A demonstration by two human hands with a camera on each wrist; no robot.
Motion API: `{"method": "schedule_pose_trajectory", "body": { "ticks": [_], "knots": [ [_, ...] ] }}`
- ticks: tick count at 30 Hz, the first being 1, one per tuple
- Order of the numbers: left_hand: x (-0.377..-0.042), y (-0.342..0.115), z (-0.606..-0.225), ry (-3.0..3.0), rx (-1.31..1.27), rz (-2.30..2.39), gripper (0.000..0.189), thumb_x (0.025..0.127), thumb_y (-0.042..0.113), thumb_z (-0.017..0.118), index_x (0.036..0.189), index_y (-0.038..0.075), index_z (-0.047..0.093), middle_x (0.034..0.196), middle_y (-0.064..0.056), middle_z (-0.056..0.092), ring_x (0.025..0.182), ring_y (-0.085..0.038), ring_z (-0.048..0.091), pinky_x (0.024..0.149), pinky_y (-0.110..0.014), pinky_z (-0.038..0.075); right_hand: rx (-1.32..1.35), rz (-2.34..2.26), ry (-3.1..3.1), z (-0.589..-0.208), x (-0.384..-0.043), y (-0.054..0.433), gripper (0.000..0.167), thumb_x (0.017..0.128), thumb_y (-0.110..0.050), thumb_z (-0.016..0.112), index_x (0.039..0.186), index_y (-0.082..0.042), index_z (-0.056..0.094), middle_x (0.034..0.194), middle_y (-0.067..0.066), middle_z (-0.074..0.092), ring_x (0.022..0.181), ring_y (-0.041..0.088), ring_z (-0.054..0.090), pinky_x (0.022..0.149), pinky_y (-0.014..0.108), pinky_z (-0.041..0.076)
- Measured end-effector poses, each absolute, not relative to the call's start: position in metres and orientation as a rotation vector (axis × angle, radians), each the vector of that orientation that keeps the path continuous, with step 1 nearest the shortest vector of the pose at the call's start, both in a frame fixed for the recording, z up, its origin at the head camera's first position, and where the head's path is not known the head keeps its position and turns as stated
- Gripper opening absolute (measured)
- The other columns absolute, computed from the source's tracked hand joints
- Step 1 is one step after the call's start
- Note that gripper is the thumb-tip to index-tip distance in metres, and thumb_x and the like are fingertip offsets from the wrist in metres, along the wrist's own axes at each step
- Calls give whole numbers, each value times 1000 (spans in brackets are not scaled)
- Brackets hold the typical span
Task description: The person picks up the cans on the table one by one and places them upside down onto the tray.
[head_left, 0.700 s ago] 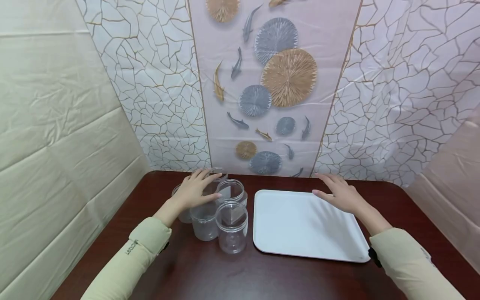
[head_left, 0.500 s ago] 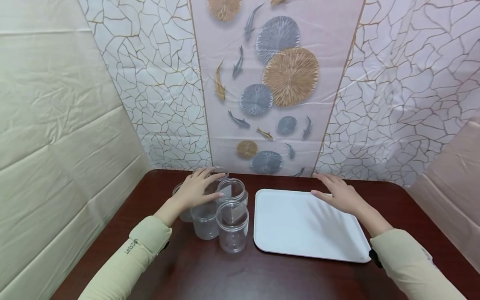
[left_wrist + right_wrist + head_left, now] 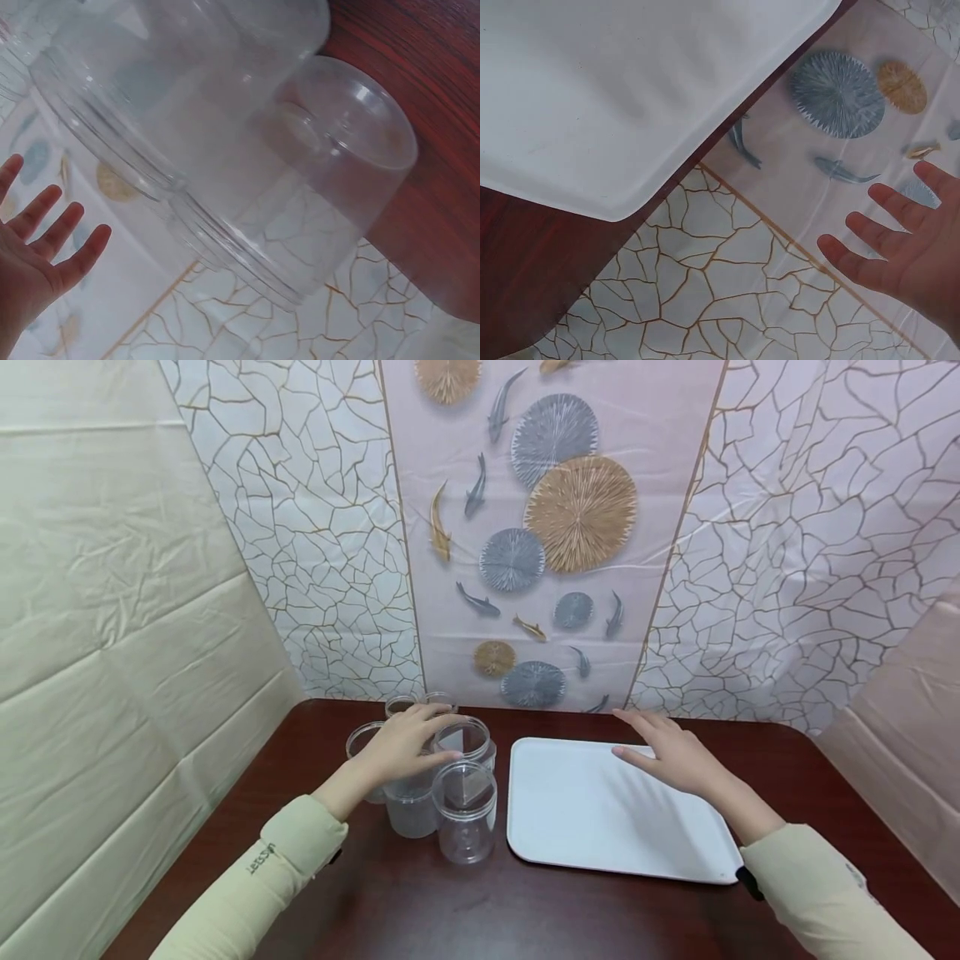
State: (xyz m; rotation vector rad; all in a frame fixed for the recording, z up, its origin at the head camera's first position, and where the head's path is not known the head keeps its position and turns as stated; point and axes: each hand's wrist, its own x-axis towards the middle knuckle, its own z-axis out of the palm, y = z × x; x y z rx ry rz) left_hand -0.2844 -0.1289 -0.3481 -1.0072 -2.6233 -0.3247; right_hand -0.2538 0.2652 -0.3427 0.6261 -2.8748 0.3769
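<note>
My left hand [image 3: 405,747] hovers over a cluster of clear plastic jars, its fingers spread and holding nothing. The nearest jar [image 3: 466,827] stands upright and lidless at the front of the cluster, with another jar [image 3: 411,817] to its left, partly under the hand. In the left wrist view, jar walls and a threaded rim [image 3: 240,251] fill the middle, apart from the fingers [image 3: 86,255]. Above the right part of a white tray [image 3: 585,810], my right hand [image 3: 678,760] is held with straight, spread fingers. Its shadow falls on the tray.
The jars and tray share a dark red-brown table [image 3: 420,910]. Behind it hangs a patterned cloth [image 3: 517,610] with fish and round motifs. Pale fabric walls [image 3: 135,652] close off the left and right sides.
My left hand has shifted slightly right over the jars, uncovering rims behind and left of it. The right hand has moved slightly left above the tray. Jars and tray stay put.
</note>
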Motion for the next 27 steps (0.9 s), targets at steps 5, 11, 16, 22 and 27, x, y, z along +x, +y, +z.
{"method": "schedule_pose_trajectory", "body": {
  "ticks": [5,11,16,22,27],
  "knots": [
    [-278,-121,-345,-2637,-1053,-301,54,86,52,60,132,25,54,134,-7,54,124,-30,50,101,-51,41,652,370,-2865,-341,-249,261,62,94,-44,52,142,-8,39,139,26,44,126,49,40,92,66,37],
    [-270,-114,-343,-2607,-1126,-305,54,85,52,61,132,25,54,131,-5,57,123,-28,52,98,-47,45,674,366,-2861,-342,-245,257,61,94,-46,52,142,-10,39,139,24,45,126,47,40,91,67,37],
    [-262,-109,-344,-2575,-1190,-294,55,85,51,62,132,24,54,127,-4,59,118,-26,54,92,-44,48,675,347,-2863,-345,-245,254,63,94,-47,51,142,-10,39,139,23,45,127,46,40,92,67,36],
    [-254,-105,-346,-2582,-1235,-294,54,84,52,62,131,27,54,123,-1,60,114,-22,55,87,-40,51,684,348,-2869,-348,-241,253,63,93,-47,52,142,-9,40,138,22,47,126,46,41,92,67,36],
    [-251,-103,-347,-2594,-1260,-281,52,84,52,62,129,27,57,124,-1,59,111,-21,56,84,-39,51,702,338,-2866,-348,-238,251,63,92,-47,53,142,-10,41,137,22,48,125,46,42,90,66,38]
  ]
}}
